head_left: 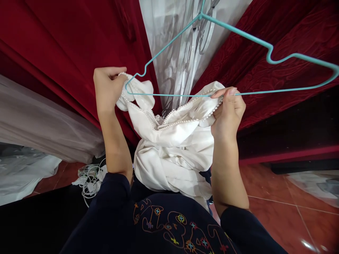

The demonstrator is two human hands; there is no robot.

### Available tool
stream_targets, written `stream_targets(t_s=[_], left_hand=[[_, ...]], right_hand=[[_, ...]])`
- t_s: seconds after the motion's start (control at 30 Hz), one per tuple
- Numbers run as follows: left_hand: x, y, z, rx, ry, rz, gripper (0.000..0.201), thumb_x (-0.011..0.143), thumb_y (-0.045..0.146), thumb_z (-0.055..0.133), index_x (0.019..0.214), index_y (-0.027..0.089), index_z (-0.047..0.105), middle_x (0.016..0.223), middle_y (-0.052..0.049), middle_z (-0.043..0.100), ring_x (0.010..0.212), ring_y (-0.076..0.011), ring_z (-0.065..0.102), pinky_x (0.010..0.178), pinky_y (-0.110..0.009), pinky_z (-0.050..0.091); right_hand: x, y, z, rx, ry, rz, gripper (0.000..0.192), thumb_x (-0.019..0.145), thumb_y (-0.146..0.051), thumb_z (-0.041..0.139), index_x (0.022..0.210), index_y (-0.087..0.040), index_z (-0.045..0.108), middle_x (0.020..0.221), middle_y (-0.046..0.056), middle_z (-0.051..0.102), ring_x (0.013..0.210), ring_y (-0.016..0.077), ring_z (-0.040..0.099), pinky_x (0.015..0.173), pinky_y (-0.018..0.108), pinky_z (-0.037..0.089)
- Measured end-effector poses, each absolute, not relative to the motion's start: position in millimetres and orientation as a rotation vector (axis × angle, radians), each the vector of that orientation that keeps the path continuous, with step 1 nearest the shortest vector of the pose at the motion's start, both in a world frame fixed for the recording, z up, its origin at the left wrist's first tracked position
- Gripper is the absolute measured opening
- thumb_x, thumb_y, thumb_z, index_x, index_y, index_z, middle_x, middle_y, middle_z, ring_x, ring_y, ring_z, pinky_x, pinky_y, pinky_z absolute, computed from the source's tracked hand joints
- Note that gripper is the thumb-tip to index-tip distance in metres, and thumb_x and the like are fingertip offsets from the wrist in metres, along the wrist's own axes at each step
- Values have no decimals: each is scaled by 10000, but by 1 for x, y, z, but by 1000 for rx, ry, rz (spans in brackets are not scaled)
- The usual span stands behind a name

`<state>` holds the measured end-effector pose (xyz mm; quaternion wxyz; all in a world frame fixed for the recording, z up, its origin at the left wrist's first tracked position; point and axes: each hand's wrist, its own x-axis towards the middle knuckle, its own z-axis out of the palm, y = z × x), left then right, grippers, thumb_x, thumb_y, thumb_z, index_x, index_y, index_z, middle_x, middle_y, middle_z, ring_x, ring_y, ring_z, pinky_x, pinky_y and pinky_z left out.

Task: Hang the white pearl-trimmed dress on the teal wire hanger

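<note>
A white dress (174,162) with pearl-trimmed neckline and sleeves is stretched between my hands, its cloth bunched below. My left hand (109,88) is closed on its left shoulder, with the fingertips partly hidden in the cloth. My right hand (230,112) pinches its right shoulder, and those fingers also lie over the bottom bar of a light-blue hanger (166,95). The hanger's left end overlaps the cloth beside my left hand. Its right end sticks out past my right hand.
Red curtains (74,38) hang ahead on both sides of white sheer fabric (164,38). A pale drape (50,116) is at the left. White cables (91,185) lie low on the left. Red floor tiles (280,204) show at the right.
</note>
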<state>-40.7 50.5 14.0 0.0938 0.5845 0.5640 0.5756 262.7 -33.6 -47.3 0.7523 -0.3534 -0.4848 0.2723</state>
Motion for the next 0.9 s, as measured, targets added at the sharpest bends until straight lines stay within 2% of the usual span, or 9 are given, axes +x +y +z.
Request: stream_targets(t_s=[0.13, 0.27, 0.33, 0.47, 0.57, 0.67, 0.77, 0.83, 0.9], left_hand=[[0, 36, 41, 2022, 1481, 1700, 364, 767, -70, 729, 1043, 157, 797, 689, 27, 623, 670, -129, 585, 699, -300, 522], [19, 27, 44, 2084, 1404, 1593, 559, 903, 189, 791, 1409, 87, 576, 1173, -112, 671, 1144, -206, 635, 836, -311, 571], [21, 20, 39, 2065, 1359, 1679, 566, 915, 237, 797, 1411, 107, 558, 1343, -139, 593, 1264, -223, 578, 833, -290, 568], [33, -11, 22, 1882, 972, 1890, 139, 997, 278, 696, 1132, 243, 702, 1079, -9, 688, 986, -164, 675, 816, -265, 553], [48, -32, -1, 1703, 898, 1480, 268, 1031, 394, 615, 937, 184, 753, 880, -29, 718, 760, -142, 679, 738, -258, 573], [65, -36, -24, 1439, 957, 1128, 375, 1006, 516, 611, 1074, 162, 718, 1120, -96, 730, 957, -209, 733, 845, -308, 606], [82, -27, -36, 1066, 730, 1264, 372, 1084, 490, 439, 1219, 187, 608, 1407, -108, 602, 1226, -253, 667, 1021, -405, 564], [91, -21, -37, 839, 526, 1369, 347, 1126, 381, 291, 1190, 180, 567, 1377, -90, 606, 1279, -213, 638, 1082, -402, 523], [96, -18, -37, 709, 391, 1447, 304, 1123, 256, 263, 1091, 176, 554, 1159, -57, 664, 1217, -155, 663, 1096, -357, 507]], right_hand=[[258, -34, -47, -751, -1042, 628, 504, 956, -644, 557, 768, -178, 591, 774, 21, 529, 664, 106, 454, 643, 264, 382], [261, -30, -47, -760, -1036, 618, 551, 938, -690, 550, 760, -169, 586, 759, 16, 504, 676, 106, 465, 650, 258, 396], [265, -27, -48, -725, -1044, 631, 550, 936, -686, 557, 765, -165, 602, 770, 22, 523, 669, 100, 460, 643, 256, 392], [267, -21, -53, -654, -1040, 682, 540, 924, -685, 576, 762, -173, 626, 716, 12, 495, 656, 99, 462, 650, 256, 406], [265, -18, -56, -645, -1021, 697, 541, 904, -710, 581, 761, -189, 613, 669, -5, 427, 663, 113, 482, 666, 261, 440], [265, -18, -56, -662, -1009, 709, 517, 905, -695, 599, 774, -195, 616, 696, -3, 467, 663, 114, 490, 666, 262, 450], [269, -15, -55, -709, -1015, 650, 515, 909, -676, 612, 766, -183, 639, 769, 17, 547, 699, 105, 507, 663, 248, 432], [272, -13, -54, -717, -1018, 644, 529, 900, -685, 616, 760, -176, 642, 778, 22, 569, 681, 98, 501, 641, 247, 418], [273, -12, -53, -723, -1011, 675, 518, 915, -674, 602, 772, -177, 631, 757, 13, 570, 638, 95, 490, 610, 249, 408]])
